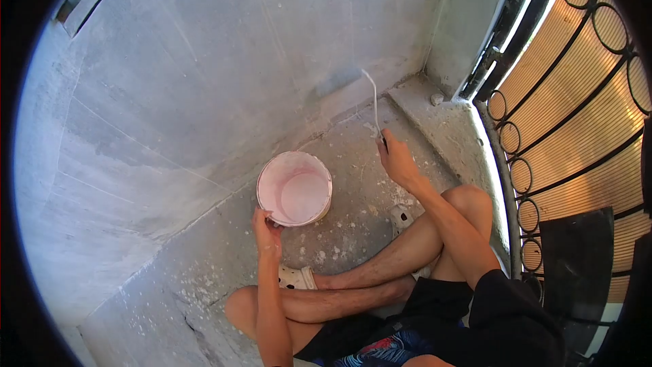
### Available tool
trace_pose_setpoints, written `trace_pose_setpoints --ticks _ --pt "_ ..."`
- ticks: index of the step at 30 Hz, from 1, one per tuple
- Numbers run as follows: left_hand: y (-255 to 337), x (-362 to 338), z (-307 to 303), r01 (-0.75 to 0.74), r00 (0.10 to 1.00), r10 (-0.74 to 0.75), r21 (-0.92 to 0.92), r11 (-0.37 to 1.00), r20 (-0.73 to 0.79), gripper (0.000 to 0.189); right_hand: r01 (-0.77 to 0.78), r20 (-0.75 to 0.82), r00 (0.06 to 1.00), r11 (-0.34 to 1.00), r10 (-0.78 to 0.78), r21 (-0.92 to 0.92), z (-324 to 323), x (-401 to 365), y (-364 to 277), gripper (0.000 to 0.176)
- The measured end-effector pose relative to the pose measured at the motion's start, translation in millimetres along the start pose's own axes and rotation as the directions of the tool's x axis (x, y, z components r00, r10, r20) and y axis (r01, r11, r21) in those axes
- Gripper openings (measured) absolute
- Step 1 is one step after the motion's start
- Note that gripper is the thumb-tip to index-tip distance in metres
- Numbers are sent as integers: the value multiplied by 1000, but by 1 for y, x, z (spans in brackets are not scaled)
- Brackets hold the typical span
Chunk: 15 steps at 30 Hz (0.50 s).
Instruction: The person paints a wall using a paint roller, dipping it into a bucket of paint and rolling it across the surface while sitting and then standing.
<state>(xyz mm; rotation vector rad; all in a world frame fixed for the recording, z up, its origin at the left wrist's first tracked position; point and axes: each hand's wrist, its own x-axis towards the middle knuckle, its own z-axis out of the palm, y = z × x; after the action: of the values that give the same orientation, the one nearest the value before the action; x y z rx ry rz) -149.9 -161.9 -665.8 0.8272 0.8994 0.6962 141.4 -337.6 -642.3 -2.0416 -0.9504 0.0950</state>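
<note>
My left hand (267, 230) is closed on the near-left rim of a round bucket (263, 194), which stands upright on the floor close to the wall. Pale pinkish-white paint (303, 195) lies inside the bucket, and its inner wall is smeared with it. To the right, my right hand (396, 160) grips the dark handle of a paint roller (375, 98). Its thin white rod reaches away from me and bends left to the wall. The roller's head is hard to make out against a darker grey patch (336, 84) low on the wall (224, 61).
My crossed legs and light clogs (297, 277) are close to the bucket. White spatters mark the concrete floor (350, 224). A raised ledge (441, 122) with a small lump (436, 99) borders the corner. A black metal gate (550, 95) with ribbed orange panels stands on the right.
</note>
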Motion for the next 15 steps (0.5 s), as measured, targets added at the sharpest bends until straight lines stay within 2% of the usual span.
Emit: trace_pose_setpoints --ticks 4,9,11,13,14,15 --pt "-2 1 0 1 1000 -1 -12 1000 18 37 -9 -61 998 998 13 67 -7 14 -26 21" --pt "-4 5 -13 29 1000 -29 25 999 -1 42 -69 -16 997 997 70 42 -17 5 -12 21" --pt "8 4 -13 -32 999 31 -24 999 -36 44 -64 -13 998 998 64 28 -25 3 -16 22" --pt "13 1 -22 -56 996 55 -6 998 -68 45 -197 37 980 978 195 70 -40 8 -35 30" --pt "18 4 -22 -103 991 102 -7 995 -84 46 -173 35 985 981 171 85 -42 15 -37 30" --pt "23 0 -15 -94 989 95 12 996 -110 46 -272 87 962 936 259 223 -44 17 -37 34"
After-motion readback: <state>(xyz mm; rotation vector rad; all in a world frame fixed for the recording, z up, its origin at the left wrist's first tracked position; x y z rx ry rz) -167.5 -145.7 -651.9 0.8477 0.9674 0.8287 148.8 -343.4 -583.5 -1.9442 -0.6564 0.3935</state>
